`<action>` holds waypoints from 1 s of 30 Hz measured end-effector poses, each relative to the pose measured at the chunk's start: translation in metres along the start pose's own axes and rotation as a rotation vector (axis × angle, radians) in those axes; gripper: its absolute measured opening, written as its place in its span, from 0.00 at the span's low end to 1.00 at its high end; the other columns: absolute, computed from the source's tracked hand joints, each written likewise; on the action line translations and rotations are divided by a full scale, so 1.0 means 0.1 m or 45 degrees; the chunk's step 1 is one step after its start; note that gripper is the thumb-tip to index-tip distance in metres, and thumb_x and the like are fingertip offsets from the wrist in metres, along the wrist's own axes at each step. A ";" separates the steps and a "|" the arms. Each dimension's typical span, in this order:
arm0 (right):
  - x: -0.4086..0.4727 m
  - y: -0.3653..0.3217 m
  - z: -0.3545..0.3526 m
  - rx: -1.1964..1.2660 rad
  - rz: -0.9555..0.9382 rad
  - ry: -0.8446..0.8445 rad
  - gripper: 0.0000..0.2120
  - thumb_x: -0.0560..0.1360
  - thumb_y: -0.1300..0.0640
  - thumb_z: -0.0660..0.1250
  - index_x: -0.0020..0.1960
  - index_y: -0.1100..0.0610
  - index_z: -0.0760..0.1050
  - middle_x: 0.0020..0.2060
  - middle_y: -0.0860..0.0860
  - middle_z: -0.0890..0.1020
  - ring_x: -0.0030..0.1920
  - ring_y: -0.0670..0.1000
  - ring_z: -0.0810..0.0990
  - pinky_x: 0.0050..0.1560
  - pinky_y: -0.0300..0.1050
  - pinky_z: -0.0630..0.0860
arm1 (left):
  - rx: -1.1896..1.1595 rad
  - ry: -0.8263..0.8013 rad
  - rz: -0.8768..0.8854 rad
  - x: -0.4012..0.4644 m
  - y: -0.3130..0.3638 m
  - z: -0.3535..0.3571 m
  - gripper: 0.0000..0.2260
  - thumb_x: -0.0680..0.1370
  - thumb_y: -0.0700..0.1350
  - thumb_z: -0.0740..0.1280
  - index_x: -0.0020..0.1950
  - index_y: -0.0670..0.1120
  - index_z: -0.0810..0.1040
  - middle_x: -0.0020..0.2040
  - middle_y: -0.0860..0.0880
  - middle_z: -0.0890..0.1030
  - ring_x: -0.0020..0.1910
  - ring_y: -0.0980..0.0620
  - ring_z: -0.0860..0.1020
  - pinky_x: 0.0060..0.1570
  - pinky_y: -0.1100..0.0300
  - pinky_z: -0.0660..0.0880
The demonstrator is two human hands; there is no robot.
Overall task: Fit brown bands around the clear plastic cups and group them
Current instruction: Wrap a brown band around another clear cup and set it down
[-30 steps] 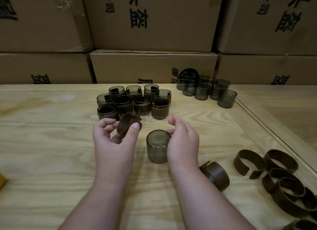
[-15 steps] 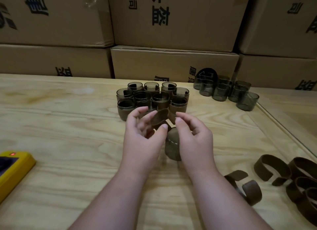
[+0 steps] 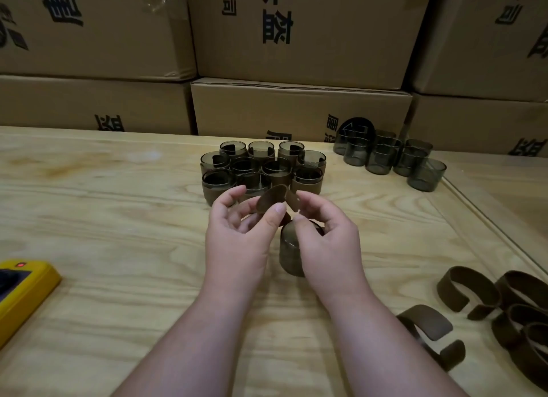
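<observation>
In the head view, we saw both hands raised together over the middle of the wooden table. The left hand held one end of a brown band between its thumb and curled fingers. The right hand pinched the other end of the same band with its thumb and forefinger, so the band made an open arc between the two hands. Just below the band, one clear plastic cup stood upright on the table, partly hidden behind the right hand. We could not tell whether the band touched the cup.

Farther away, just behind the hands, a tight group of banded cups stood in rows, touching each other. To the far right, near the boxes, we saw a group of bare cups without bands, well apart from the banded ones.

On the near right side of the table, several loose bands lay in a pile, and one more curled band lay beside the right forearm. At the near left edge there was a yellow device with a small red light. Behind the table, large cardboard boxes with black printed characters were stacked.
</observation>
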State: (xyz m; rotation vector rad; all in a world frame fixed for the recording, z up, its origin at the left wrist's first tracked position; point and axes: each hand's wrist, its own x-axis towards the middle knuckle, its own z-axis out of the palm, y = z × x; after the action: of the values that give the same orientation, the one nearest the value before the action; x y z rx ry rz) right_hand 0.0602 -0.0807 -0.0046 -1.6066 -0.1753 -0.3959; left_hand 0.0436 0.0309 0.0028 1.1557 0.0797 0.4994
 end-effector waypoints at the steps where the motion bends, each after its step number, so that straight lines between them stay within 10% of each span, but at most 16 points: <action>1: 0.00 0.00 0.00 -0.001 0.008 0.025 0.13 0.72 0.53 0.67 0.55 0.41 0.80 0.51 0.40 0.84 0.55 0.41 0.80 0.52 0.32 0.76 | -0.003 0.023 0.000 0.00 0.00 -0.01 0.24 0.73 0.36 0.77 0.64 0.49 0.73 0.57 0.44 0.84 0.51 0.49 0.87 0.47 0.64 0.81; 6: -0.01 -0.01 -0.03 -0.022 -0.063 0.192 0.14 0.70 0.55 0.63 0.53 0.45 0.78 0.47 0.47 0.79 0.51 0.54 0.78 0.51 0.51 0.77 | -0.013 0.072 -0.011 0.01 -0.01 -0.02 0.23 0.74 0.40 0.77 0.65 0.49 0.72 0.59 0.42 0.83 0.51 0.48 0.87 0.51 0.61 0.82; 12: 0.00 0.03 0.00 -0.089 0.055 0.040 0.17 0.67 0.55 0.61 0.52 0.41 0.75 0.50 0.45 0.78 0.47 0.42 0.76 0.42 0.31 0.72 | 0.012 0.093 0.029 0.02 -0.02 -0.02 0.19 0.76 0.41 0.76 0.63 0.51 0.73 0.59 0.43 0.83 0.48 0.53 0.87 0.43 0.67 0.79; 23: -0.02 0.04 0.01 -0.296 0.043 -0.016 0.24 0.65 0.49 0.64 0.61 0.40 0.71 0.54 0.38 0.70 0.61 0.47 0.72 0.58 0.45 0.75 | 0.005 0.121 0.037 0.04 -0.04 -0.03 0.19 0.75 0.41 0.76 0.62 0.50 0.73 0.59 0.42 0.83 0.47 0.56 0.86 0.44 0.66 0.80; 30: 0.01 0.07 0.00 -0.200 0.046 -0.004 0.23 0.74 0.53 0.68 0.68 0.42 0.73 0.58 0.40 0.79 0.61 0.40 0.76 0.51 0.25 0.70 | 0.013 0.092 0.030 0.03 -0.05 -0.03 0.19 0.76 0.37 0.74 0.63 0.50 0.73 0.58 0.46 0.85 0.50 0.53 0.86 0.44 0.66 0.79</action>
State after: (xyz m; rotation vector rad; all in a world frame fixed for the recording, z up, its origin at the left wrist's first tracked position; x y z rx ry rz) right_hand 0.0637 -0.0812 -0.0111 -1.7628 -0.1201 -0.3869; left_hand 0.0475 0.0330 -0.0023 1.1496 0.1315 0.5619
